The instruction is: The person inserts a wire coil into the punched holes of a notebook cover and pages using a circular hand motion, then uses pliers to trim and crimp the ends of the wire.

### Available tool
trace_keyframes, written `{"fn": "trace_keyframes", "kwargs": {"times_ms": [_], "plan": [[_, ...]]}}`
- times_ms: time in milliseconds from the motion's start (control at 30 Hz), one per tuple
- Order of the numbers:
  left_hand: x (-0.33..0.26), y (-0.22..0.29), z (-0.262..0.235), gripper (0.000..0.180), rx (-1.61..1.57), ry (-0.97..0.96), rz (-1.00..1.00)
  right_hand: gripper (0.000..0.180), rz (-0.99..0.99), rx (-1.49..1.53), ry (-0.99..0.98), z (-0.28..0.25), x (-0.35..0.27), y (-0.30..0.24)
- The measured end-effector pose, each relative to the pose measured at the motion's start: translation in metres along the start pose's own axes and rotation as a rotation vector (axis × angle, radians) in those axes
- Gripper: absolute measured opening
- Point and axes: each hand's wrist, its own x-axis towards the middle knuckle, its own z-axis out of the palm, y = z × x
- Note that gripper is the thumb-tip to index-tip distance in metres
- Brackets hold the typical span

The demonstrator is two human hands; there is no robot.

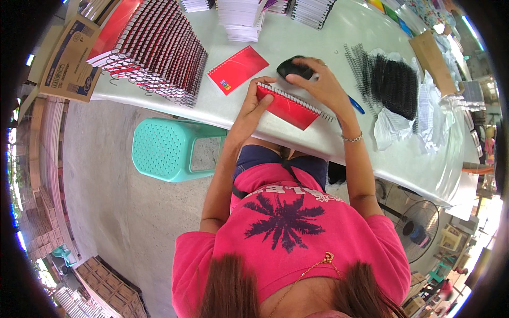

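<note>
My left hand (253, 108) grips a small red notebook (290, 109) by its left end, thumb on the cover, over the table's near edge. A wire coil (326, 116) runs along its upper edge and sticks out past the right corner. My right hand (319, 82) is at a rounded black object (289, 68), with thumb and fingers apart around its right part; whether they press on it I cannot tell. The object's kind is unclear. Another red notebook (238, 69) lies flat to the left. A blue pen (356, 105) lies beside my right wrist.
A tall stack of red coil-bound notebooks (154, 50) stands at the left of the white table (297, 40). White paper stacks (238, 18) are at the back. Black wire coils (395, 85) lie on crumpled paper at right. Below are a turquoise stool (161, 148) and a fan (419, 230).
</note>
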Motion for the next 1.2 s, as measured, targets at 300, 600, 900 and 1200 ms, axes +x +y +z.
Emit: {"fn": "trace_keyframes", "kwargs": {"times_ms": [300,600,900,1200], "plan": [[-0.002,-0.012,0.028,0.027,0.156,0.257,0.086,0.048,0.066,-0.128,0.091,-0.048,-0.032,-0.015],[-0.003,-0.008,0.026,0.023,0.230,0.290,0.077,0.072,0.215,-0.627,0.269,-0.020,-0.105,0.045],[-0.004,0.007,0.025,0.020,0.348,0.309,0.040,0.059,0.154,-0.176,0.489,-0.026,-0.104,-0.024],[-0.006,0.009,0.027,0.022,0.323,0.257,-0.006,0.065,-0.056,-0.116,0.270,0.030,-0.113,-0.061]]}}
